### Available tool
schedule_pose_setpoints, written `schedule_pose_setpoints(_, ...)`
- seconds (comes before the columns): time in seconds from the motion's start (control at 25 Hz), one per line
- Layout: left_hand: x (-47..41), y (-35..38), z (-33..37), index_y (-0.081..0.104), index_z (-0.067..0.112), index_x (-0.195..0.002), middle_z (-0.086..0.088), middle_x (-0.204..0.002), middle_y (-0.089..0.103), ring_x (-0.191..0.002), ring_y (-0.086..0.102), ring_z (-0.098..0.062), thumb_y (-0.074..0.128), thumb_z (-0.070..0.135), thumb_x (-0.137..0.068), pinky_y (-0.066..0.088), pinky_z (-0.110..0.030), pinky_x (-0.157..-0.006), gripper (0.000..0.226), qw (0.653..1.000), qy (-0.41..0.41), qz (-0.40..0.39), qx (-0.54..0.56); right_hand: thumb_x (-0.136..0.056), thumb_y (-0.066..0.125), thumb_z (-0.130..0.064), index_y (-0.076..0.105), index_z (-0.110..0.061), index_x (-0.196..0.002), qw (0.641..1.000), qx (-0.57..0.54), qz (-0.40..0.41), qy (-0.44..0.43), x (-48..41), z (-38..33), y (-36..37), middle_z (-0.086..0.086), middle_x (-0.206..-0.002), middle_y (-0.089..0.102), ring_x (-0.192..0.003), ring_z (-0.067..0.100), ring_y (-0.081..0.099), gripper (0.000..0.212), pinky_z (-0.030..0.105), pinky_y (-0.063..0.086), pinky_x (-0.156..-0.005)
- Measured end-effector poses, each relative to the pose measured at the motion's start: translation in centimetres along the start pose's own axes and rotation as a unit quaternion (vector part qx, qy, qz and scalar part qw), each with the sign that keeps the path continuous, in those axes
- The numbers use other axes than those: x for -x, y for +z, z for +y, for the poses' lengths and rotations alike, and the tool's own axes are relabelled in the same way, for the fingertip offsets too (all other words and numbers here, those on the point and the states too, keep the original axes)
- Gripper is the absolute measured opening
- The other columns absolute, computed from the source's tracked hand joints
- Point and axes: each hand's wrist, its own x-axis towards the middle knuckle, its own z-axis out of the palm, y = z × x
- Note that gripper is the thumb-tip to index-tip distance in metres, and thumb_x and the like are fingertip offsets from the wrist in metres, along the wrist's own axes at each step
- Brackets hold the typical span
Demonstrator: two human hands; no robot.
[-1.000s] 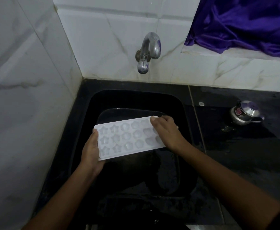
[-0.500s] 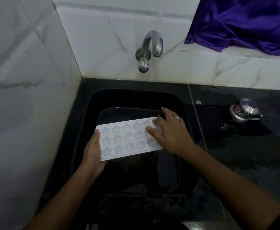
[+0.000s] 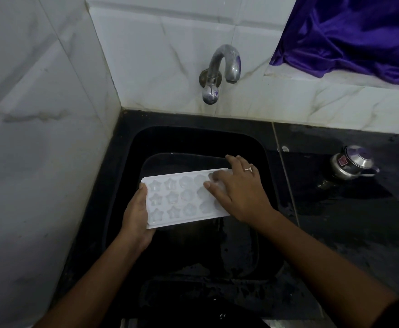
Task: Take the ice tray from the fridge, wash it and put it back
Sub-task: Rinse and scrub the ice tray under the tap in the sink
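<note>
Two bare forearms reach in from the near edge over a black sink [image 3: 193, 140]. The left hand [image 3: 135, 216] grips the left short end of the ice tray [image 3: 182, 200]. Its thumb lies along the top of that edge. Its fingers pass beneath the tray and are hidden.

The white tray is held above the basin, touching neither the sink's wall nor its floor as far as can be seen. Its long axis runs left to right, with the right end tilted a little away from the person. The open side faces up, showing three rows of star and flower hollows.

The right hand [image 3: 238, 192] lies flat on the tray's right end with its fingers straight and spread. The thumb points left across the hollows and the fingertips reach past the far edge. A ring [image 3: 248, 169] sits on one finger.

To the right of the sink is a wet black counter [image 3: 359, 233], with a small steel pot [image 3: 352, 165] standing on it well apart from the tray. Beyond, a curved metal tap [image 3: 222, 69] juts from the white tiled wall [image 3: 158, 67] above the basin. A purple cloth [image 3: 359, 31] hangs over a ledge at the far right.
</note>
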Motion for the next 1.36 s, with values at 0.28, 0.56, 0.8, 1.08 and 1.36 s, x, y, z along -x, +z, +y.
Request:
schedule_pose_setpoints(0.28,-0.4,0.7,0.0,0.070,0.016,-0.124,-0.008,-0.111,0.081,-0.097,0.080,-0.026,0.036,0.050,-0.112,0.061,-0.042,-0.077,0.050,1.000,0.000,-0.001,-0.006,-0.098,0.023,-0.077,0.070,-0.033,-0.125,1.000,-0.003,0.011,0.028,-0.5,0.1,0.1,0.012,-0.163,0.036,-0.153,0.034,0.025,0.070,0.061,0.019,-0.123)
schedule_pose_setpoints(0.56,-0.8,0.9,0.2,0.068,0.014,-0.131,-0.011,-0.119,0.079,-0.106,0.078,-0.028,0.034,0.052,-0.112,0.060,-0.046,-0.084,0.054,1.000,0.004,-0.015,-0.011,-0.097,0.023,-0.077,0.071,-0.029,-0.124,1.000,-0.001,0.014,0.022,-0.9,0.3,0.2,0.014,-0.162,0.038,-0.152,0.035,0.028,0.073,0.060,0.024,-0.122)
schedule_pose_setpoints(0.8,-1.1,1.2,0.0,0.069,0.013,-0.129,-0.011,-0.120,0.079,-0.108,0.077,-0.029,0.033,0.051,-0.112,0.059,-0.047,-0.088,0.055,1.000,0.002,-0.015,-0.014,-0.097,0.025,-0.078,0.070,-0.027,-0.125,1.000,0.005,0.009,0.019,-1.2,0.4,0.6,0.013,-0.160,0.040,-0.150,0.033,0.030,0.074,0.059,0.026,-0.120)
schedule_pose_setpoints(1.08,-1.3,1.1,-0.1,0.069,0.013,-0.127,-0.012,-0.117,0.079,-0.105,0.078,-0.029,0.034,0.051,-0.112,0.059,-0.047,-0.085,0.054,1.000,-0.007,-0.013,-0.009,-0.097,0.026,-0.077,0.069,-0.025,-0.129,1.000,0.000,-0.006,0.014,-1.3,0.6,1.0,0.014,-0.159,0.040,-0.149,0.034,0.032,0.075,0.059,0.029,-0.119)
schedule_pose_setpoints(1.36,-1.3,1.0,-0.2,0.070,0.014,-0.125,-0.010,-0.114,0.081,-0.101,0.079,-0.027,0.035,0.048,-0.113,0.060,-0.046,-0.083,0.050,1.000,0.002,-0.007,-0.007,-0.098,0.029,-0.075,0.068,-0.030,-0.132,1.000,-0.009,0.003,-0.007,-0.8,1.7,1.0,0.013,-0.158,0.042,-0.149,0.033,0.033,0.069,0.060,0.030,-0.118)
